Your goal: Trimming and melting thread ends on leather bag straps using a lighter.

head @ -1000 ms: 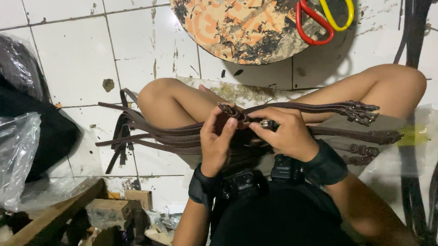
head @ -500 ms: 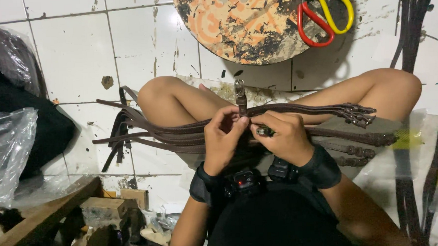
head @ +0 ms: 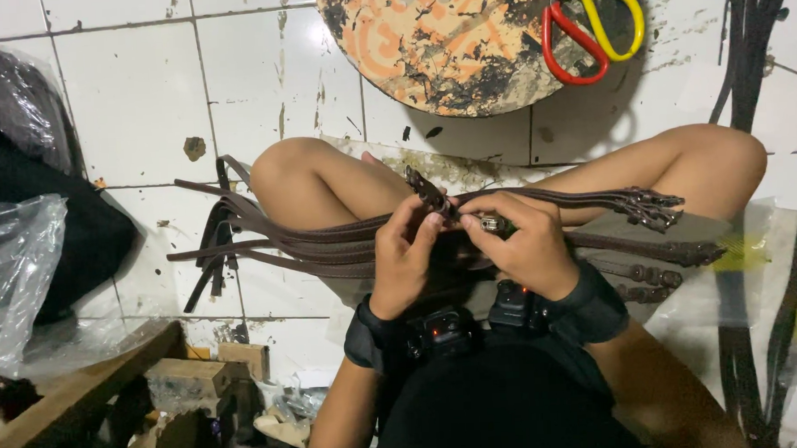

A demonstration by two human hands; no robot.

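Head view, looking down on a seated person's lap and crossed bare legs above a white tiled floor (head: 134,110). The left hand (head: 406,255) is closed in a pinch on the upturned end of a dark brown leather strap (head: 426,192), whose tip rises slightly up and away from the fingers. The right hand (head: 523,244) is curled shut just beside it, thumb and forefinger gripping a small metal buckle (head: 491,223) that lies between the two hands; the fingertips of both nearly touch over it. The strap belongs to a bundle of similar straps (head: 310,246) laid across both thighs, long axis running left to right: the loose tails fan out to the left of the left hand, past the knee, while the buckled ends (head: 650,208) extend to the right of the right hand. The worked strap end thus lies directly in front of both hands, equally near each, though the buckle sits nearer the right. Both wrists wear black bands (head: 590,307). Beyond the hands, on the floor, lies a round paint-stained board (head: 445,47) with red-and-yellow-handled scissors (head: 591,23) on its right part. Well to the left of the left hand are a clear plastic bag (head: 11,268) and wooden blocks (head: 199,372).
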